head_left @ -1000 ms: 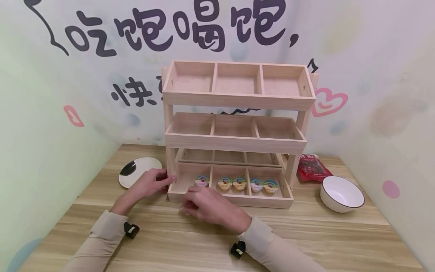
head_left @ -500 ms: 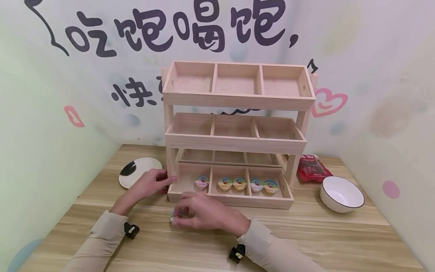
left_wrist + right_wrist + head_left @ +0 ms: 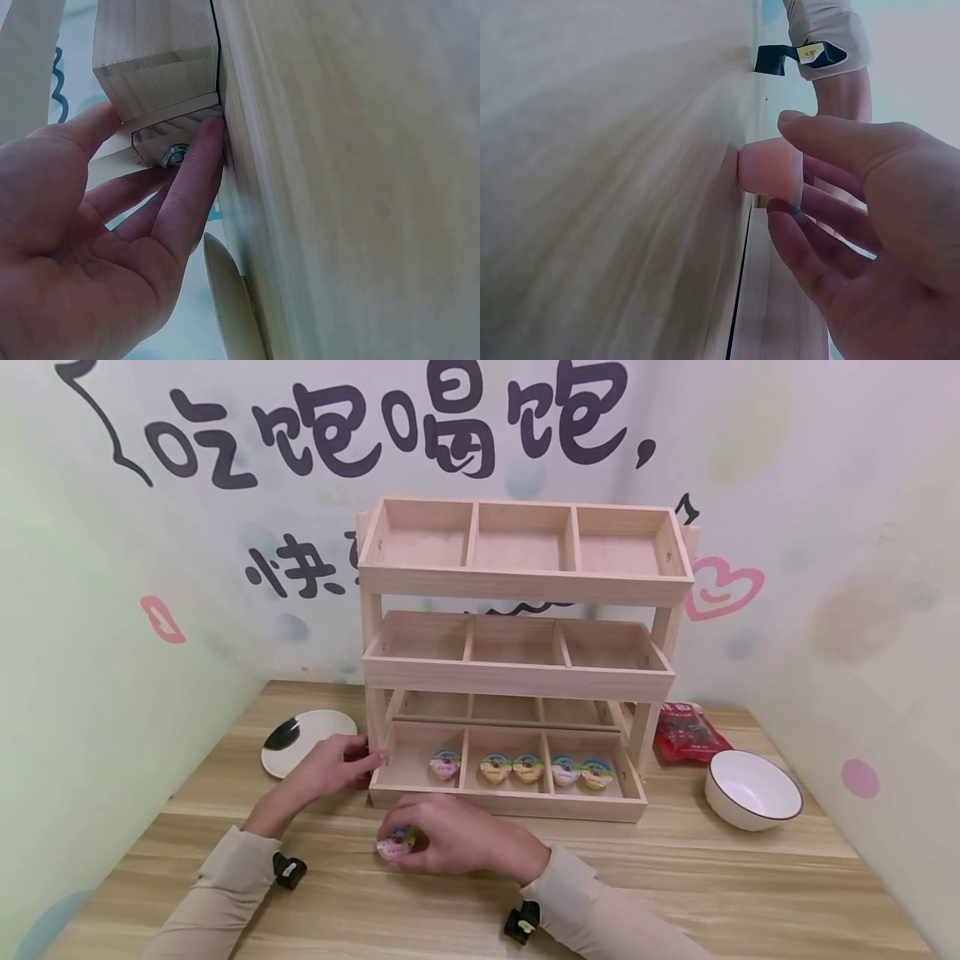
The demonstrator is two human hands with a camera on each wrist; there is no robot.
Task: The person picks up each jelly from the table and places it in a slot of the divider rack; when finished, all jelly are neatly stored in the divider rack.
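Note:
My left hand (image 3: 341, 762) holds the left end of the bottom tray of a three-tier wooden rack (image 3: 517, 677). In the left wrist view, the thumb and fingers (image 3: 187, 195) lie on either side of the tray's wooden corner (image 3: 157, 71). In front of the rack, my right hand (image 3: 457, 833) has thumb and fingers around a pink jelly cup (image 3: 396, 843) with a printed lid. The right wrist view shows this cup (image 3: 771, 166) upright, its narrow base on the tabletop. Inside the bottom tray, one pink jelly cup (image 3: 446, 764) sits in the left compartment.
The middle compartment holds two yellow-lidded cups (image 3: 512, 768); the right one holds two more cups (image 3: 582, 772). A white plate (image 3: 315, 735) with a black patch lies left of the rack. A red snack packet (image 3: 688, 733) and a white bowl (image 3: 753, 789) stand to the right.
My right hand has moved slightly toward me, away from the tray, and its fingers have spread a little, so the pink cup's lid shows. The left hand has stayed in place.

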